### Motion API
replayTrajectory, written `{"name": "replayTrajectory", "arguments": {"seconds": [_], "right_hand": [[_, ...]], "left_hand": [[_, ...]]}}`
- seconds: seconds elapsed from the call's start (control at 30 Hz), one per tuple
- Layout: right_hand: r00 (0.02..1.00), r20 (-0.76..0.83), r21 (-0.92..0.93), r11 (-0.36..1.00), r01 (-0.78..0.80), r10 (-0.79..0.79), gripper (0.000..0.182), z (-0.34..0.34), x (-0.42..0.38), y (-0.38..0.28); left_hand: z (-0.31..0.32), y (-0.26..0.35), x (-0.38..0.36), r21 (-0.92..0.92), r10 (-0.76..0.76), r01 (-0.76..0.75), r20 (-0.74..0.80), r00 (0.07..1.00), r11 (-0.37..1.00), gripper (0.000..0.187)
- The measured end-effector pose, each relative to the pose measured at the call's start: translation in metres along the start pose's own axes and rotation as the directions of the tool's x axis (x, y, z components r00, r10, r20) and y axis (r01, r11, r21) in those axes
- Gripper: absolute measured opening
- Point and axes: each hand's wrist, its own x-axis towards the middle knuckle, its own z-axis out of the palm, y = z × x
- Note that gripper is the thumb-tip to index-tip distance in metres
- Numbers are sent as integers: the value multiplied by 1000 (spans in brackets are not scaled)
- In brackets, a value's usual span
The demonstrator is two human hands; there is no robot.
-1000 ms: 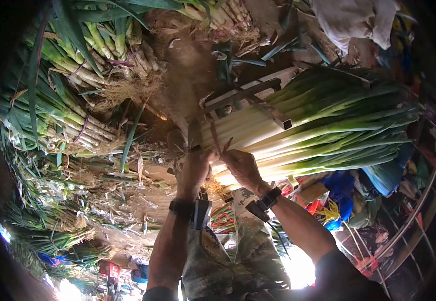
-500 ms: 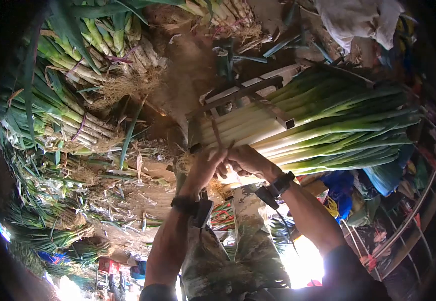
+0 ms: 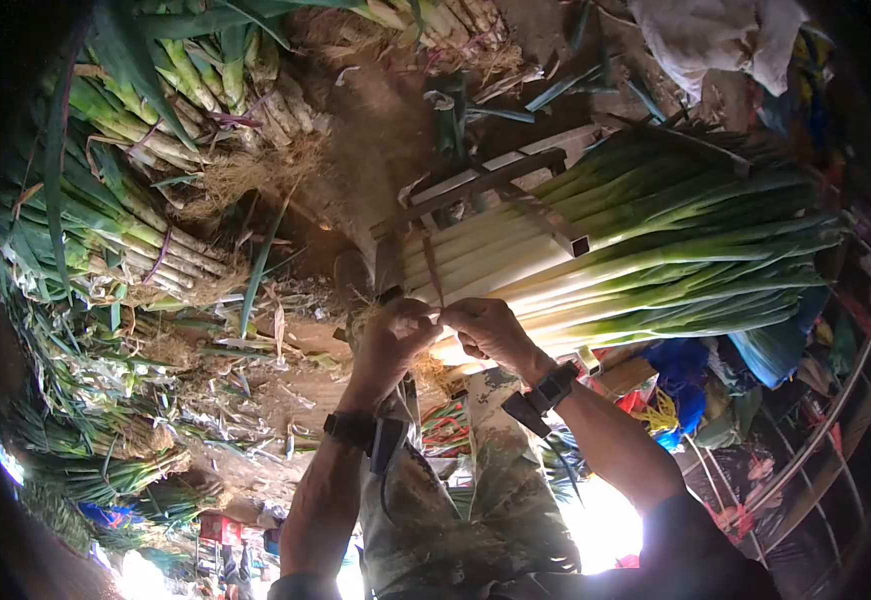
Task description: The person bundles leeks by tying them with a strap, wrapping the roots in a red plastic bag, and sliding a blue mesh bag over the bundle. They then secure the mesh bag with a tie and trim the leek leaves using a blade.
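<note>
A large bunch of trimmed leeks or big green onions [image 3: 655, 250] lies sideways in a metal frame [image 3: 545, 215], white ends to the left and green leaves to the right. Around the white ends runs a thin brownish tie band [image 3: 432, 262]. My left hand [image 3: 395, 335] is closed in a pinch on the band at the near side of the bunch. Close against it, my right hand [image 3: 490, 328] also has its fingers pinched at the band, knuckles by the white stalks. The band's ends are hidden by the fingers.
Tied bunches of untrimmed onions with roots [image 3: 185, 250] lie on the ground at the left. Leaf scraps [image 3: 285, 330] litter the floor. A pale cloth [image 3: 715, 40] is at the top right, and a blue bag [image 3: 680, 385] and a curved metal rail [image 3: 825, 430] are at the right.
My hands have shifted from being crossed close together to fingertips meeting at the band, wrists slightly farther apart. The bunch and frame have stayed in place.
</note>
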Motion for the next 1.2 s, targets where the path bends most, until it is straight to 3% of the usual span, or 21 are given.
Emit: {"name": "replayTrajectory", "arguments": {"seconds": [0.1,0.2,0.3,0.37,0.4,0.43,0.47,0.57,0.67,0.7,0.77,0.83,0.87,0.93,0.97,1.0,1.03,1.07,1.1,1.17,1.2], "right_hand": [[999,3,155,987,-43,43,25,2,-3,6],[1000,-16,125,992,-4,6,27,2,-2,2],[998,-40,-79,996,36,-39,26,2,-5,-1],[972,-134,-483,869,104,-191,32,1,-7,1],[973,-133,-482,870,105,-191,32,0,-9,-2],[963,-106,-650,750,120,-246,34,-3,-12,-7],[953,-70,-792,598,127,-295,37,-4,-15,-13],[948,-28,-865,483,136,-318,40,7,-16,-22],[945,14,-904,399,151,-325,41,5,11,-14],[946,11,-902,404,149,-325,41,8,14,-17],[952,-106,-802,591,88,-286,43,15,16,-24],[928,-100,-814,566,130,-358,44,17,22,-19],[919,-105,-794,588,153,-380,43,16,24,-18],[907,-110,-774,608,178,-405,43,15,23,-10],[865,-66,-836,500,224,-498,43,17,16,-2],[815,-15,-887,384,257,-580,42,20,8,12],[754,31,-820,415,395,-656,38,8,-8,38],[837,-32,-845,461,270,-547,36,4,-25,44],[957,70,-917,359,172,-280,31,-2,-30,60],[876,477,-869,-111,482,70,33,4,-71,120],[918,394,-915,73,397,-49,25,-11,-91,150]], "left_hand": [[17,-9,-4,-205,-45,27,-82,996,978,31],[21,-16,2,-176,-17,-6,-131,991,984,28],[31,-16,4,-258,36,-90,-208,977,962,20],[32,-19,6,53,331,-335,-358,873,941,10],[26,-15,7,54,331,-334,-359,873,941,10],[15,-8,8,453,555,-415,-238,797,789,10],[8,-2,11,757,702,-442,-32,711,482,10],[4,9,25,766,583,-304,-113,804,567,7],[-4,-16,60,777,545,-252,-137,827,577,8],[-7,-20,70,751,506,-237,-146,850,617,8],[-12,0,84,774,576,-284,-125,808,566,13],[-14,17,95,609,120,24,-195,973,793,23],[-16,2,104,745,349,-140,-130,928,652,21],[-17,-1,109,781,383,-176,-87,920,599,21],[-15,-3,111,809,412,-212,-41,910,548,22],[-21,-37,124,810,411,-216,-34,911,546,22],[-32,-93,144,848,487,-211,-63,871,486,23],[-40,-118,158,884,567,-200,-86,819,423,25],[-37,-96,155,885,575,-201,-88,814,419,25],[-14,-19,124,962,257,20,-92,962,271,25],[-1,2,108,930,457,-101,-77,886,352,24]]}}
